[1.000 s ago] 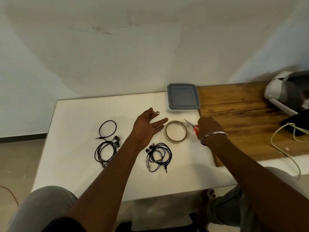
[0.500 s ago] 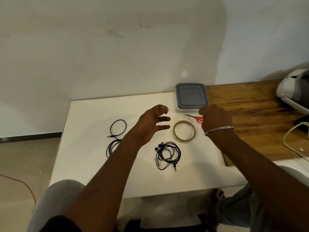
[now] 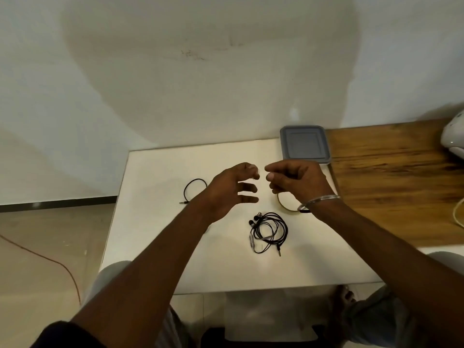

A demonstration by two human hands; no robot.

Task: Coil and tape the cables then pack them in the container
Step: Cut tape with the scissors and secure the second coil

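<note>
both hands hover over the white worktop [image 3: 155,222], close together but not touching. my left hand [image 3: 226,189] is held palm down with its fingers [image 3: 247,199] spread and slightly bent, and nothing shows in them. my right hand [image 3: 298,182] faces it from the right, a metal bangle [image 3: 319,202] on the wrist. its fingers [image 3: 272,168] are curled inward with the tips pointing at the left hand. i cannot tell whether they pinch anything, since nothing shows between them.

the black earphone cable [image 3: 268,232] lies in a loose coil on the worktop, nearer to me than both hands and apart from them, with its earbuds at the upper left of the coil and its plug at the lower right. a short black audio cable [image 3: 194,190] lies in an open loop just left of the left hand, partly hidden by the wrist. the tape roll [image 3: 286,207] lies flat under the right wrist, and only its near arc shows. the container [image 3: 305,144] sits at the far right corner of the white worktop with its grey lid on, just beyond the right hand.

a wooden worktop [image 3: 389,184] adjoins on the right, with a white device [image 3: 454,141] at its far edge. an orange cord [image 3: 50,259] runs over the floor on the left.
</note>
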